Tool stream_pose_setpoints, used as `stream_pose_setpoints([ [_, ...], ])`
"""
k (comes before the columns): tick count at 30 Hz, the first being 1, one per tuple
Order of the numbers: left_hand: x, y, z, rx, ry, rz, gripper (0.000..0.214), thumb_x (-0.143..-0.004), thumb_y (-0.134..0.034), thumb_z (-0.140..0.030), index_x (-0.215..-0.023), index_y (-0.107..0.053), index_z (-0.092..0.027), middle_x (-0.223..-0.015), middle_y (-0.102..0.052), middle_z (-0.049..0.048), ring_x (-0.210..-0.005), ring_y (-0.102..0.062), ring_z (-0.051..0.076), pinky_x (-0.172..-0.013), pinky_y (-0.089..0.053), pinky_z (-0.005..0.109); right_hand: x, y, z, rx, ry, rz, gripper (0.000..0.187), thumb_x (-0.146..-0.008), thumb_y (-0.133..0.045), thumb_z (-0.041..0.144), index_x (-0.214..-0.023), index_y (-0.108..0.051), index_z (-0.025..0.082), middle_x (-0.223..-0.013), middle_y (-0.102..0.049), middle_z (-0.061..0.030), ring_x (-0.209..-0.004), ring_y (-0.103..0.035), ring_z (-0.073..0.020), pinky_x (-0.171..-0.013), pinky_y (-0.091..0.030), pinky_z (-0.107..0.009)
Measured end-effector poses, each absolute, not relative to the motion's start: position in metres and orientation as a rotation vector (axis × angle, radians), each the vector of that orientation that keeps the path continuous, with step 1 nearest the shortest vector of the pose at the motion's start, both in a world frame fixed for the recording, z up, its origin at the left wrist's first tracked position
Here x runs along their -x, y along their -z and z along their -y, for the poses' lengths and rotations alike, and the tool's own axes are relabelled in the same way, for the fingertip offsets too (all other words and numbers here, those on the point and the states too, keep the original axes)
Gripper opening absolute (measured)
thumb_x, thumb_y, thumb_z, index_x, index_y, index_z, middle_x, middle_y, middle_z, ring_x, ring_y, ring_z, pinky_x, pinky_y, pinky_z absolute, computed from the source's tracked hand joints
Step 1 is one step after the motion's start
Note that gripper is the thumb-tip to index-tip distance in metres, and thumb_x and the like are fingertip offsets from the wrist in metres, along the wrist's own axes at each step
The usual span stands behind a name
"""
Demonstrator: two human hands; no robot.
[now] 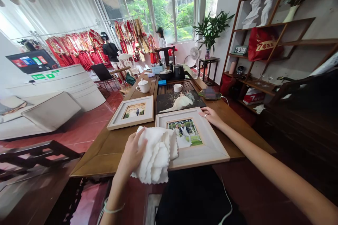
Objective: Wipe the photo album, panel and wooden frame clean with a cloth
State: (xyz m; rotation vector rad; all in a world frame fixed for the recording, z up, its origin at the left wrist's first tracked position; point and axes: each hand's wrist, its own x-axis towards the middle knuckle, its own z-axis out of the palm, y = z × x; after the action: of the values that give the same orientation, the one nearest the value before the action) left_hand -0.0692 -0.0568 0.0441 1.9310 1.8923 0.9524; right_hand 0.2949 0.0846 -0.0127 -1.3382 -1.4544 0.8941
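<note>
My left hand (134,149) grips a white cloth (155,156) with scalloped edges. The cloth drapes over the left side of a pale picture frame (211,147) and hangs past its lower edge. Inside that frame is a photo (194,133) of a couple outdoors, partly covered by the cloth. My right hand (210,115) rests on the frame's upper right corner, its fingers over the edge. A second pale picture frame (151,110) lies to the left with another couple's photo. Behind them lies a dark photo panel (169,102) showing a white gown.
On the wooden table (102,154) stand a white teapot (143,86), a white cup (177,87), a blue box (162,82) and a dark kettle (179,71). A phone (210,93) with a cable lies right. Two people stand farther back near red garments (76,49).
</note>
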Motion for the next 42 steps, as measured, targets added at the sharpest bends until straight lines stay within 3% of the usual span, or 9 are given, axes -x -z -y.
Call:
stream_pose_setpoints([
  [4,0.049,-0.041,0.044,-2.013,-0.932,-2.001,0.043,-0.083,-0.051,-0.041,-0.124,-0.059,-0.027,-0.11,-0.059,0.0105,-0.108,-0.055,0.029,-0.098,-0.039,0.05,-0.293,0.014,-0.084,1.354,-0.88,1.453,0.033,-0.072,-0.064,0.039,-0.098,-0.061,0.02,-0.079,-0.071,-0.0032,-0.077,-0.065,-0.0216,-0.072,-0.049,-0.034],
  [10,0.042,-0.057,0.007,-2.119,-1.257,-1.622,0.033,-0.087,-0.046,-0.026,-0.113,-0.065,-0.02,-0.106,-0.061,0.008,-0.098,-0.06,0.021,-0.09,-0.046,0.032,-0.29,0.015,-0.082,1.365,-0.859,1.421,0.029,-0.073,-0.06,0.035,-0.097,-0.063,0.019,-0.079,-0.071,-0.0041,-0.08,-0.065,-0.0235,-0.076,-0.048,-0.036],
  [13,0.025,-0.065,-0.015,-2.197,-1.351,-1.454,0.031,-0.087,-0.046,-0.024,-0.112,-0.064,-0.019,-0.112,-0.06,0.0078,-0.103,-0.059,0.02,-0.093,-0.044,0.031,-0.288,0.016,-0.078,1.367,-0.854,1.397,0.029,-0.075,-0.058,0.036,-0.098,-0.064,0.02,-0.085,-0.072,-0.0058,-0.085,-0.065,-0.0246,-0.078,-0.048,-0.037],
  [18,-0.007,-0.055,-0.032,-2.324,-1.12,-1.53,0.034,-0.086,-0.049,-0.02,-0.119,-0.06,-0.019,-0.123,-0.055,0.0129,-0.115,-0.052,0.025,-0.102,-0.037,0.042,-0.286,0.016,-0.074,1.349,-0.845,1.375,0.033,-0.076,-0.052,0.038,-0.102,-0.063,0.02,-0.095,-0.071,-0.0071,-0.093,-0.063,-0.0251,-0.08,-0.049,-0.037],
  [22,-0.008,-0.044,-0.015,-2.323,-0.81,-1.906,0.058,-0.081,-0.058,-0.043,-0.134,-0.048,-0.022,-0.138,-0.043,0.0194,-0.129,-0.036,0.04,-0.105,-0.02,0.062,-0.286,0.017,-0.076,1.356,-0.834,1.367,0.035,-0.074,-0.052,0.036,-0.102,-0.064,0.019,-0.095,-0.071,-0.0081,-0.094,-0.063,-0.0264,-0.081,-0.048,-0.038],
  [27,0.007,-0.037,0.001,-2.246,-0.74,-1.871,0.063,-0.084,-0.05,-0.045,-0.141,-0.036,-0.022,-0.141,-0.042,0.0157,-0.127,-0.038,0.036,-0.103,-0.03,0.052,-0.284,0.015,-0.075,1.354,-0.836,1.374,0.037,-0.075,-0.05,0.035,-0.106,-0.064,0.019,-0.095,-0.071,-0.0083,-0.095,-0.062,-0.0266,-0.082,-0.048,-0.039],
  [31,0.005,-0.035,-0.002,-2.175,-0.717,-1.963,0.06,-0.085,-0.049,-0.041,-0.141,-0.037,-0.021,-0.14,-0.042,0.0173,-0.125,-0.038,0.039,-0.099,-0.032,0.055,-0.282,0.007,-0.064,1.335,-0.864,1.423,0.041,-0.077,-0.05,0.035,-0.112,-0.063,0.019,-0.102,-0.07,-0.0086,-0.098,-0.062,-0.0275,-0.085,-0.049,-0.041],
  [38,0.001,-0.035,-0.003,-2.31,-0.703,-1.966,0.051,-0.088,-0.044,-0.03,-0.138,-0.041,-0.021,-0.131,-0.05,0.0143,-0.119,-0.041,0.034,-0.097,-0.035,0.05,-0.284,0.001,-0.027,1.329,-0.723,1.671,0.062,-0.071,-0.06,0.026,-0.132,-0.052,0.018,-0.145,-0.042,-0.0105,-0.135,-0.034,-0.0283,-0.112,-0.025,-0.044],
  [42,0.003,-0.038,-0.007,-2.397,-0.762,-1.794,0.048,-0.087,-0.046,-0.025,-0.135,-0.044,-0.02,-0.119,-0.057,0.0111,-0.112,-0.045,0.029,-0.096,-0.037,0.047,-0.283,0.003,-0.016,1.382,-0.632,1.756,0.052,-0.075,-0.051,0.017,-0.128,-0.057,0.018,-0.148,-0.036,-0.0106,-0.136,-0.033,-0.027,-0.113,-0.024,-0.045],
])
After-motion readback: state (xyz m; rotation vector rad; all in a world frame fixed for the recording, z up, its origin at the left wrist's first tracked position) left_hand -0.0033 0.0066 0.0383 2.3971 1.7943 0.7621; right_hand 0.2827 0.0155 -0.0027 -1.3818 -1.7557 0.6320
